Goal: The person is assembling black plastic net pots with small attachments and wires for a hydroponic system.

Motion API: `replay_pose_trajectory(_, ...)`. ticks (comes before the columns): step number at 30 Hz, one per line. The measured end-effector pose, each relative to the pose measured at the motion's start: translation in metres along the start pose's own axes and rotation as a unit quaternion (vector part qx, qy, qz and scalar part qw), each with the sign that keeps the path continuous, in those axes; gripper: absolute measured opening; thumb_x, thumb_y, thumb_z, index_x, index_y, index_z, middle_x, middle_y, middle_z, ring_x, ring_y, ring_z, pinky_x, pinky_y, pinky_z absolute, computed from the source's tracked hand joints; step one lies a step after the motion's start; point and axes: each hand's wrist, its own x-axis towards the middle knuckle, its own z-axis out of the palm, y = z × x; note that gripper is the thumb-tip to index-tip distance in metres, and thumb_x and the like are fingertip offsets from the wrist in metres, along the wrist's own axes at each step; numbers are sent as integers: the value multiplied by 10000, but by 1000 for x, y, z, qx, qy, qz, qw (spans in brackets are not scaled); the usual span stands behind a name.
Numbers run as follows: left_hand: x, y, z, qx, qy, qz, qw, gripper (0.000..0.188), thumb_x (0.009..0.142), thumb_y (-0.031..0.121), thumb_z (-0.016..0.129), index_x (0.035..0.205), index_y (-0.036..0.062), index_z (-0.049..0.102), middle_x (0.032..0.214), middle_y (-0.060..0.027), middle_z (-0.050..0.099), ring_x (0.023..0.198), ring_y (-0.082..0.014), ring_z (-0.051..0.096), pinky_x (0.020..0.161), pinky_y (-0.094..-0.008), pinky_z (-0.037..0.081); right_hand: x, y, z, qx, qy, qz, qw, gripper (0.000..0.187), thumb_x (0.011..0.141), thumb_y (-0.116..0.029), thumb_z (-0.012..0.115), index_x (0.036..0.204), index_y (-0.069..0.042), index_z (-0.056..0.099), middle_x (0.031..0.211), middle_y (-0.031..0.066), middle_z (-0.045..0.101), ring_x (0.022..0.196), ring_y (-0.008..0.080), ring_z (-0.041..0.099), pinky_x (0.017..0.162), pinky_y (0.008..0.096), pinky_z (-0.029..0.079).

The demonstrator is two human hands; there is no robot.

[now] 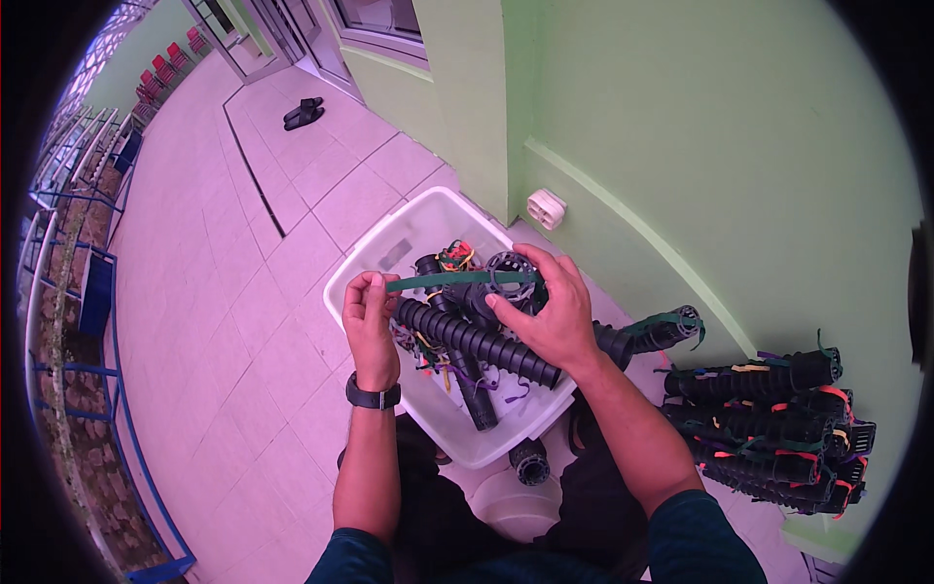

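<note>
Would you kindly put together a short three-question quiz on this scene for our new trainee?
1. True or false: the left hand and the right hand hold a green strap stretched between them.
2. Where does the pile of strapped black corrugated hoses lie? A) inside the white plastic bin B) on the floor to the person's right, by the green wall C) beside the black sandals
3. Fill in: the left wrist wears a black ____.

Key:
1. True. The strap runs level from one hand to the other, above the bin.
2. B.
3. Wristwatch.
</note>
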Motion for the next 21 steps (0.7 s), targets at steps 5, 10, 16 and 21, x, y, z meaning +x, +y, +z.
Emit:
replay_pose_trajectory(5,1,-2,-4,61,-97,-75,991,410,936,303,684,1235,53,557,1106,-53,666,943,-129,605,852,-266,451,14,14,-33,311,0,100,945,565,852,-213,783,1299,22,530,1141,129,650,1022,164,633,888,302,511)
replay_pose_trajectory(10,-41,5,44,191,-212,142,948,684,805,310,812,1333,5,502,1214,-106,627,1072,-221,614,974,-314,444,-2,11,-46,406,-7,164,899,559,894,-169,757,1332,45,484,1213,109,618,1068,135,606,955,264,479)
replay_pose_trajectory(16,-34,-7,35,153,-363,23,919,690,798,178,831,1370,-26,504,1207,-129,641,1103,-178,606,990,-320,463,-24,-10,-3,414,-89,108,899,560,911,-147,727,1375,20,462,1270,107,582,1121,150,574,973,283,474)
replay_pose_trajectory(21,-14,-6,12,62,-122,76,988,522,906,190,737,1321,-54,535,1192,-100,654,1048,-141,613,950,-282,473,-31,11,1,353,-239,173,888,427,997,-87,546,1408,-18,451,1230,80,631,741,72,603,727,223,505)
